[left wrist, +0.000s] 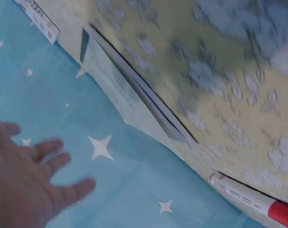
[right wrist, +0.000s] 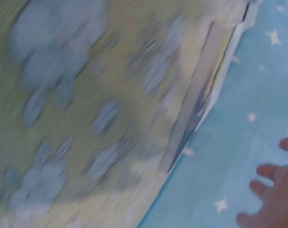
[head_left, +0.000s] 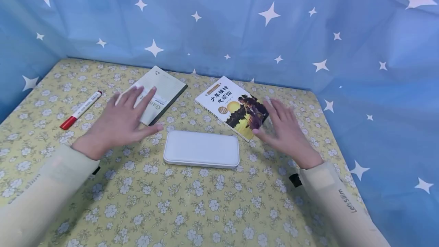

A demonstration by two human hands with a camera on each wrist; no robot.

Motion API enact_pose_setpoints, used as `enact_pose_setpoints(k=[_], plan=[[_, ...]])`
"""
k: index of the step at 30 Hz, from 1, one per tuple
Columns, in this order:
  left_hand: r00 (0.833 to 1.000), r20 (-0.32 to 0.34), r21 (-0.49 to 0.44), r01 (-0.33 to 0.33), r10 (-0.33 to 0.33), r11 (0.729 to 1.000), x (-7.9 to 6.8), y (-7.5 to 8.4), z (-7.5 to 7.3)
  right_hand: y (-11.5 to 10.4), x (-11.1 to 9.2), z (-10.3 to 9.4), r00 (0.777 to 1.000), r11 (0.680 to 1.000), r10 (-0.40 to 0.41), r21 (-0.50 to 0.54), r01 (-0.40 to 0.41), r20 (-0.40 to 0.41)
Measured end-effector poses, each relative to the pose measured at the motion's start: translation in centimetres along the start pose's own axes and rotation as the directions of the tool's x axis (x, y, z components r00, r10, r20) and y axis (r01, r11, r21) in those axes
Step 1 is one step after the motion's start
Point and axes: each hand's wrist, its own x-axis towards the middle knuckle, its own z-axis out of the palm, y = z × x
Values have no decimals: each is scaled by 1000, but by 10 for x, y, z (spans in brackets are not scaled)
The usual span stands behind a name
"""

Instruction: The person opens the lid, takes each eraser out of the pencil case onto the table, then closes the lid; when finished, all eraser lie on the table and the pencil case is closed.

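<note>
1. Left hand [head_left: 120,120] is spread over the notebook [head_left: 168,84], 11 o'clock from the white case [head_left: 201,148]; I'd lower gently.
2. Right hand [head_left: 285,133] is spread by the book [head_left: 224,97], 1 o'clock; I'd pinch its edge.

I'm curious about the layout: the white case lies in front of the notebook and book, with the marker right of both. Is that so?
Not quite: the marker lies left of both the notebook and the book, as the head view shows. The white case does lie in front of them.
</note>
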Motion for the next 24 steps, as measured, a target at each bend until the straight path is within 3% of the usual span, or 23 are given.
enact_pose_setpoints(k=[4,9,16,24], plan=[[990,126,-132,-53,70,990,-2,12,5,-23,3,-3,990,991,-118,74,113,74],[960,248,-254,-64,129,965,-7,29,14,-58,4,2,948,964,-262,80,252,181],[954,215,-243,-155,209,958,-6,47,28,-88,6,22,879,904,-415,-3,428,234],[960,167,-180,-195,226,964,-3,55,36,-98,7,28,872,887,-411,-103,449,264]])
